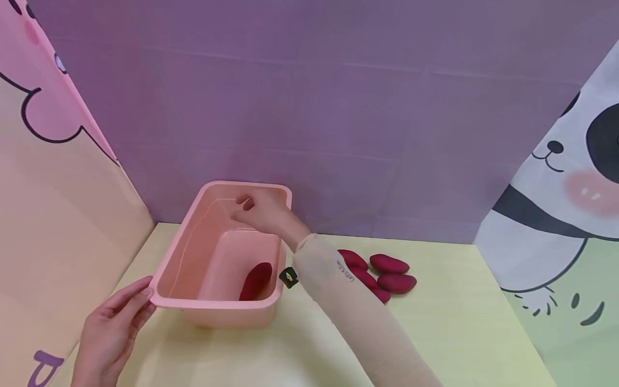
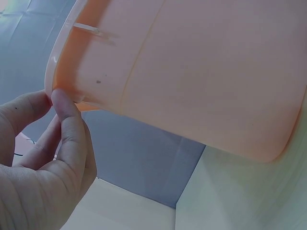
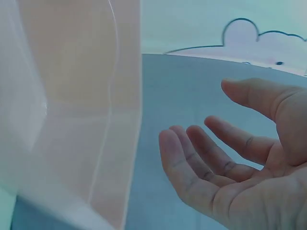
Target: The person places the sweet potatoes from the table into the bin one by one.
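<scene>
A deep pink plastic bin (image 1: 208, 317) stands at the left of the table. My left hand (image 1: 108, 328) pinches its rim at the near left corner; the left wrist view shows the thumb and fingertips (image 2: 64, 103) on the lip. Over the far right part of the bin is my right hand (image 1: 263, 209), its fingers loosely bent with nothing between them. The right wrist view shows the palm (image 3: 249, 191) beside the bin wall (image 3: 72, 96). One dark red sweet potato (image 1: 256, 280) lies inside the bin near its front right corner, partly hidden by the front rim.
Several more sweet potatoes (image 1: 396, 283) lie on the pale table (image 1: 459, 322) right of the bin, some partly covered by my right sleeve (image 1: 358, 312). A purple backdrop (image 1: 362, 134) rises behind, with printed side panels at left and right. A small black tag (image 1: 288, 277) hangs at the cuff.
</scene>
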Demonstrator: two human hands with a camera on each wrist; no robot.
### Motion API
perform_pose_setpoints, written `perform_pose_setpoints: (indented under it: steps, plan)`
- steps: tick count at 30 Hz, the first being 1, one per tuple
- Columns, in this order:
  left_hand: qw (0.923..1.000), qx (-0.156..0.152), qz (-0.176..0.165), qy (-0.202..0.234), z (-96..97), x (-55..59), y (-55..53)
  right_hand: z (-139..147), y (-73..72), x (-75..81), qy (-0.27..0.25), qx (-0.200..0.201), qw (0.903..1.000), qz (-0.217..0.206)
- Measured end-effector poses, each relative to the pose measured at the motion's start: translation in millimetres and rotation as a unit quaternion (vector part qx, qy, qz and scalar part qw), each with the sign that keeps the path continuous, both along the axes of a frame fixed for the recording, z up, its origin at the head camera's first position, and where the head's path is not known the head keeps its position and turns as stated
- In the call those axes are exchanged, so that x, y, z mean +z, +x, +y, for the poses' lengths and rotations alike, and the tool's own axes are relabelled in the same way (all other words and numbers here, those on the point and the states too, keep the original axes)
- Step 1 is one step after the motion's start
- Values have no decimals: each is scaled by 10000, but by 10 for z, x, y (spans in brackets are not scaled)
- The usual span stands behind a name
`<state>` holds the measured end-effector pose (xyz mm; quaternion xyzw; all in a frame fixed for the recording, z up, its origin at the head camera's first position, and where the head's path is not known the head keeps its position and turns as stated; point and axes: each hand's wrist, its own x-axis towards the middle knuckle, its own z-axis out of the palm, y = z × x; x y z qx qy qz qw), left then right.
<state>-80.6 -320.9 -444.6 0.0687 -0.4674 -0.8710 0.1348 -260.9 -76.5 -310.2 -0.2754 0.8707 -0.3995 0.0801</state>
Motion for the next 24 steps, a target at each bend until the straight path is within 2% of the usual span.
perform_pose_setpoints:
  steps: [4,9,15,24]
  plan:
    - [9999,-41,97,18,4,-15,9,290,73,15,-32,85,9996,261]
    - [9999,-88,118,-28,-5,-17,9,695,227,-46,-81,4,9997,235]
    - [9999,-119,12,0,-10,-33,24,1222,406,-193,-332,-264,9984,369]
    - [9994,-188,273,94,-7,-52,40,2034,540,-478,-920,-794,9912,524]
